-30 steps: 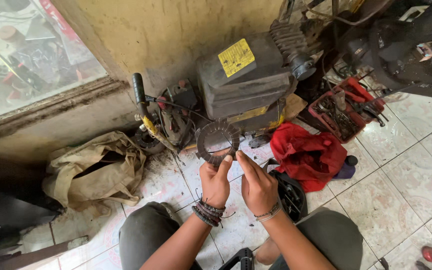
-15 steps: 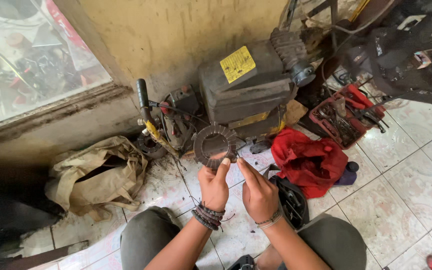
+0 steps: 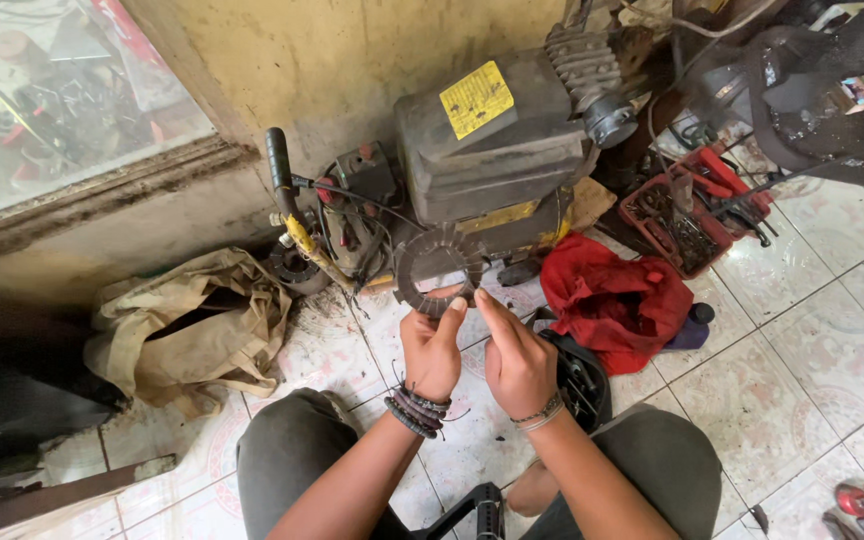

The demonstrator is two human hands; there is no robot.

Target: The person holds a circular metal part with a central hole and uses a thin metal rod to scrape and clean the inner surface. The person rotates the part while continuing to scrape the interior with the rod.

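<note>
My left hand (image 3: pixel 431 350) pinches the lower edge of a dark, toothed ring-shaped plate (image 3: pixel 438 268) and holds it upright in front of me. My right hand (image 3: pixel 514 355) is raised beside it, its fingertips touching the plate's lower right rim. Both wrists wear bead and cord bracelets. Behind the plate stands a dirty black machine with a yellow label (image 3: pixel 492 150) against the wall.
A crumpled beige cloth bag (image 3: pixel 187 325) lies on the tiled floor to the left. A red rag (image 3: pixel 615 298) and a red tray of tools (image 3: pixel 687 215) lie to the right. A black container (image 3: pixel 577 380) sits by my right knee. A motorcycle part (image 3: pixel 832 90) fills the upper right.
The plate and both hands stay in nearly the same hold; the plate turned slightly, showing its open centre again. The view shifted a little.
</note>
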